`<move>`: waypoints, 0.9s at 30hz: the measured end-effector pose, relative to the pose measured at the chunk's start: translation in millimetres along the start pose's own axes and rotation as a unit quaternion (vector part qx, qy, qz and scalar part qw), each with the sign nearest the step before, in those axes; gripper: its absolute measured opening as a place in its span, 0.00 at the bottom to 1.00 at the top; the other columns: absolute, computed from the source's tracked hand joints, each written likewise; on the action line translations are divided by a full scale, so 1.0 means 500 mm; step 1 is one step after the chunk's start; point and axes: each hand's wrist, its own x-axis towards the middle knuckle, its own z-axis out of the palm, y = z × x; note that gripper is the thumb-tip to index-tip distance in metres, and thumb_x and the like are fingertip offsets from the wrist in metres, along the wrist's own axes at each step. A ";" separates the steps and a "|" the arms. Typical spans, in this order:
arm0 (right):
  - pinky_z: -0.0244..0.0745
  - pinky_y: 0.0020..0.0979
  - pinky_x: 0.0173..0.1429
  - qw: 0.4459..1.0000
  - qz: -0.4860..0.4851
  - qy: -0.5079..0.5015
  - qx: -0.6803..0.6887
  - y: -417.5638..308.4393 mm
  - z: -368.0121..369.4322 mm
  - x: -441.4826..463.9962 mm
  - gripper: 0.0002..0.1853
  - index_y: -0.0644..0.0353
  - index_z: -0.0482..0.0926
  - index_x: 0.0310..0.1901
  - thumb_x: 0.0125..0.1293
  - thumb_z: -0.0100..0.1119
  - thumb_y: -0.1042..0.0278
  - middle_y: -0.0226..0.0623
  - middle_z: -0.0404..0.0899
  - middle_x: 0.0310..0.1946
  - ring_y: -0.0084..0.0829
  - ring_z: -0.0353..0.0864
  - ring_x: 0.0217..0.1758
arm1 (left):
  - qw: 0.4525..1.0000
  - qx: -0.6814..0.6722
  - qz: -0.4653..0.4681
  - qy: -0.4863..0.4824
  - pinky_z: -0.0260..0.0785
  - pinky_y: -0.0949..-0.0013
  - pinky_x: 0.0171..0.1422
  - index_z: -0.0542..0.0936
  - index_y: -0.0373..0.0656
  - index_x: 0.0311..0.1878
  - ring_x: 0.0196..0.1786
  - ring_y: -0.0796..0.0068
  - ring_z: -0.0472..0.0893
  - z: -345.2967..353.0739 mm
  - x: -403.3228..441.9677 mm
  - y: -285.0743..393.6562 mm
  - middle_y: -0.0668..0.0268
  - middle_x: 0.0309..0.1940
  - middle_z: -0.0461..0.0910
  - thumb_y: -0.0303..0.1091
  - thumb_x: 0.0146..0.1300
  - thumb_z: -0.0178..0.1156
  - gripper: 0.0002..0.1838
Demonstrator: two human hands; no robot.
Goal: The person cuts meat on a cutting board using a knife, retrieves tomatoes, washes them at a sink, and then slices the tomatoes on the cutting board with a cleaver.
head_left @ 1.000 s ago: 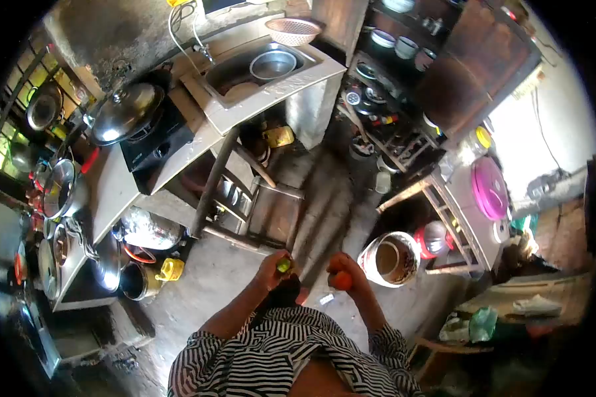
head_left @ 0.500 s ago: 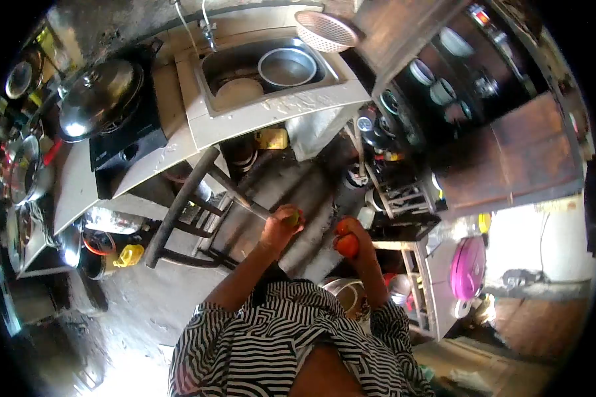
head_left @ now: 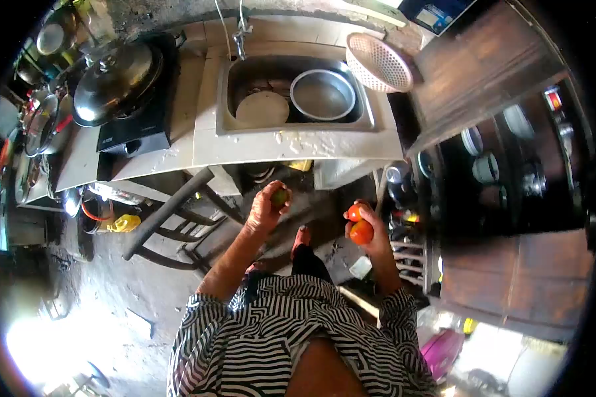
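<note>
A kitchen with a bare floor [head_left: 149,284] spreads around us, a pale tiled counter [head_left: 208,147] running across the upper part of the frame. Near the centre, the left hand [head_left: 265,208] has its fingers curled around a green round fruit or vegetable [head_left: 281,197], partly covered by the grip, so we cannot name it surely. To the right of centre, the right hand [head_left: 373,231] cups two red tomatoes [head_left: 361,232], one above the other and seemingly touching, with the fingers closed about them. The two hands stand well apart. As far as we can judge, the gathering of these three pieces is done, while setting them down is not; the tomatoes look whole, and we see no cut in the part of the green piece that shows. Beyond the hands, at upper centre, we see a steel sink [head_left: 265,130] holding a metal basin [head_left: 322,99] on its right and a pale round dish [head_left: 263,109] on its left, under a tap [head_left: 240,40]. A perforated basket [head_left: 377,63] leans at the sink's right corner, and wet splashes mark the counter's front edge. Farther out, a lidded pan [head_left: 116,86] sits on a black stove [head_left: 146,137] at upper left, a wooden chair [head_left: 169,213] stands left of centre, and a dark cupboard [head_left: 510,284] fills the right side.
</note>
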 end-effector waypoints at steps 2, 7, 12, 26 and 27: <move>0.74 0.34 0.26 1.000 -0.001 -0.014 -0.012 -0.042 -0.019 0.038 0.14 0.55 0.67 0.46 0.58 0.53 0.65 0.44 0.74 0.34 0.37 0.75 0.24 | 0.998 -0.025 0.059 0.001 0.61 0.72 0.24 0.72 0.42 0.32 0.25 0.71 0.72 0.015 0.029 -0.004 0.63 0.26 0.74 0.40 0.60 0.49 0.11; 0.75 0.36 0.27 0.996 0.023 -0.045 -0.078 -0.145 -0.045 0.160 0.13 0.58 0.66 0.43 0.55 0.52 0.71 0.44 0.73 0.37 0.38 0.76 0.23 | 0.990 -0.014 0.101 0.101 0.68 0.68 0.34 0.72 0.43 0.39 0.32 0.69 0.74 0.063 0.088 0.019 0.63 0.33 0.74 0.36 0.57 0.52 0.09; 0.75 0.34 0.23 0.962 0.056 -0.063 -0.260 -0.217 0.005 0.338 0.08 0.56 0.70 0.36 0.53 0.54 0.72 0.32 0.70 0.28 0.29 0.74 0.24 | 0.982 -0.093 0.162 0.030 0.70 0.65 0.43 0.71 0.43 0.42 0.39 0.65 0.74 0.059 0.146 0.060 0.61 0.36 0.73 0.31 0.54 0.54 0.12; 0.71 0.39 0.39 0.528 -0.155 -0.148 -0.822 -0.242 0.434 0.863 0.29 0.64 0.78 0.27 0.51 0.52 0.38 0.48 0.78 0.29 0.43 0.79 0.34 | 0.976 -0.119 0.171 0.068 0.72 0.63 0.33 0.71 0.45 0.39 0.30 0.62 0.77 -0.008 0.400 0.279 0.59 0.33 0.74 0.39 0.54 0.58 0.12; 0.72 0.40 0.38 0.524 -0.117 -0.157 -0.829 -0.230 0.460 0.904 0.31 0.67 0.78 0.26 0.49 0.54 0.36 0.50 0.78 0.28 0.43 0.79 0.33 | 0.975 -0.103 0.169 0.096 0.72 0.63 0.33 0.71 0.46 0.38 0.30 0.62 0.77 -0.010 0.405 0.291 0.60 0.33 0.74 0.39 0.54 0.59 0.12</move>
